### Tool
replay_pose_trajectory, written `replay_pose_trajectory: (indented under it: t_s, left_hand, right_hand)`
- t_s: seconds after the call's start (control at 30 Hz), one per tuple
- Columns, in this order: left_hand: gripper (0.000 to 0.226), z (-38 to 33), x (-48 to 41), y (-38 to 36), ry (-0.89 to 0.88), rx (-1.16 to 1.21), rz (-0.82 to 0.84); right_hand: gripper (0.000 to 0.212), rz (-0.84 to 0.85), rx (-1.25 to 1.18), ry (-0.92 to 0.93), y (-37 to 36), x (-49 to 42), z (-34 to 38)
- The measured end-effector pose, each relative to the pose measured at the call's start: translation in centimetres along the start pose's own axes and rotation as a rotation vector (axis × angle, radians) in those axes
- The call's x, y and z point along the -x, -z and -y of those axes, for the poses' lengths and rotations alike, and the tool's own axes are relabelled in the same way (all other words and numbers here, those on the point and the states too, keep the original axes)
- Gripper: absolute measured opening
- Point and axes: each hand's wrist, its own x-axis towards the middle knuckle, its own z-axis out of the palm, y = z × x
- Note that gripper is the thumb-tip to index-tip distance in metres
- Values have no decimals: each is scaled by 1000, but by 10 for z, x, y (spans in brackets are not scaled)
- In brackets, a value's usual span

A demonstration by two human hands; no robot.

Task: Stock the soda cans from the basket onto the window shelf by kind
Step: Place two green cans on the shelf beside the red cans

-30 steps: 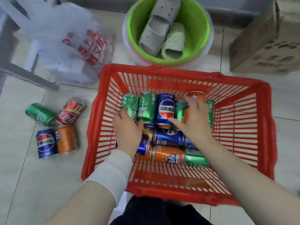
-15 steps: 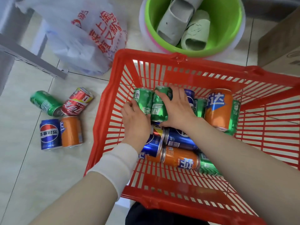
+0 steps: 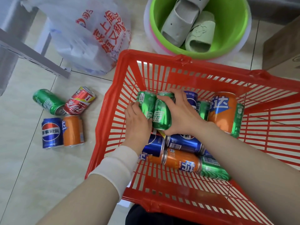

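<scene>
— Which step?
— Picking out greens, apparently: gripping one green can [image 3: 145,103] in the curled left hand [image 3: 138,122] and wrapping the right hand [image 3: 183,116] round a second green can [image 3: 162,116] pressed against the first, both low inside the red basket [image 3: 211,75].
— Next?
— Likely lifting the pair clear of the blue can [image 3: 191,99] just beyond the right hand; calls for firm holds.
— Counts?
— Inside, roughly five green, three blue, three orange; unclear underneath. Left of the left hand, on the tiles [image 3: 32,168]: stray green can [image 3: 47,101], stray red can [image 3: 79,101], stray blue can [image 3: 52,133], stray orange can [image 3: 73,130], one each.
</scene>
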Motion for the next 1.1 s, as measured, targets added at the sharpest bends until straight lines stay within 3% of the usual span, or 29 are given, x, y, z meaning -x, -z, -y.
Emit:
replay_pose_trajectory:
  t_s: [0.1, 0.3, 0.63, 0.83, 1.1]
  left_hand:
    - [75, -1, 4, 0, -27, 36, 40]
    - [95, -14, 5, -14, 86, 116, 169]
    - [80, -25, 8, 8, 287, 418, 100]
    - [67, -27, 23, 29, 432, 523, 117]
    - [56, -14, 25, 37, 476, 553, 148]
  right_hand:
    - [109, -116, -133, -8, 9, 20, 1]
    - [105, -270, -282, -181, 19, 62, -17]
    - [104, -347, -203, -329, 2, 57, -13]
    - [100, -188, -138, -361, 20, 48, -11]
    - [125, 243, 60, -188, 41, 40, -34]
